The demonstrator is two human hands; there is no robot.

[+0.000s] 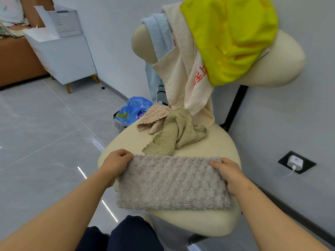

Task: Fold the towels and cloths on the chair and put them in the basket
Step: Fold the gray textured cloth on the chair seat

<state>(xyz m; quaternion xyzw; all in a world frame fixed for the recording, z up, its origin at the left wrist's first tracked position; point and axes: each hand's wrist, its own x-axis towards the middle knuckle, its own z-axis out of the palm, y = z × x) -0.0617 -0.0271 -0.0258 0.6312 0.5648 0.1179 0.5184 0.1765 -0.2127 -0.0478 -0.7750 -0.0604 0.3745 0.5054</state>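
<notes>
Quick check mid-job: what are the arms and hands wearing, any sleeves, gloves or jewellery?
The left forearm and right forearm are bare to the frame edge, no sleeves. The left hand and right hand have no gloves; no watch, ring or band is visible.

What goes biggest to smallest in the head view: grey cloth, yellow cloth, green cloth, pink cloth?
Yellow cloth and grey cloth look alike; grey is nearer, so no ranking.
Then green cloth.
Then pink cloth.

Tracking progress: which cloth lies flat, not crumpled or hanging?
The grey cloth, held between left hand and right hand; the pink cloth and green cloth lie crumpled.
</notes>
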